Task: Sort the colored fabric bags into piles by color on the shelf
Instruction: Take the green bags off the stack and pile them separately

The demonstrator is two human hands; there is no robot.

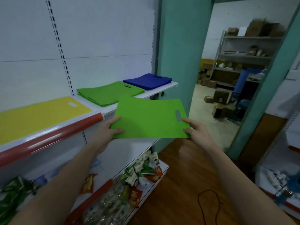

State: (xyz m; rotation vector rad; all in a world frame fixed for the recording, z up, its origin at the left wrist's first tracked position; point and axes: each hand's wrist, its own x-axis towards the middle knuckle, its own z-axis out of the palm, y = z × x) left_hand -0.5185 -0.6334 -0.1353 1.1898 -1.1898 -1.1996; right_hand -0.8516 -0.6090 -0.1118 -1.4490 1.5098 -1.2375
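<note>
Going L to R along the shelf (159,92): the yellow pile (40,117) is lying flat at the left end, the green pile (110,94) is sitting in the middle, and the blue pile (148,81) is resting at the far right end, near the shelf's corner. All three are well apart from each other.

In front of the shelf, the green bag (150,118) is hanging in the air, not touching the green pile yet. The left hand (108,129) is pinching its near-left corner, thumb on top, fingers curled under. The right hand (197,129) is pinching the near-right corner, just beside the handle cutout.

Risks, as I'm judging them: the bag is thin and only being held at two corners, so the far edge could be sagging or folding under as it's going onto the pile, leaving a crooked stack. Sliding it on could also be dragging the top bags of the green pile out of line, since fabric grips fabric. Overshooting R would be putting it near the blue pile.

Materials: the bags are looking like matte, non-woven fabric, flat rectangles w/ an oval die-cut handle slot. The shelf is looking smooth, white, prob. metal, w/ a glossy red front strip (48,139).
</note>
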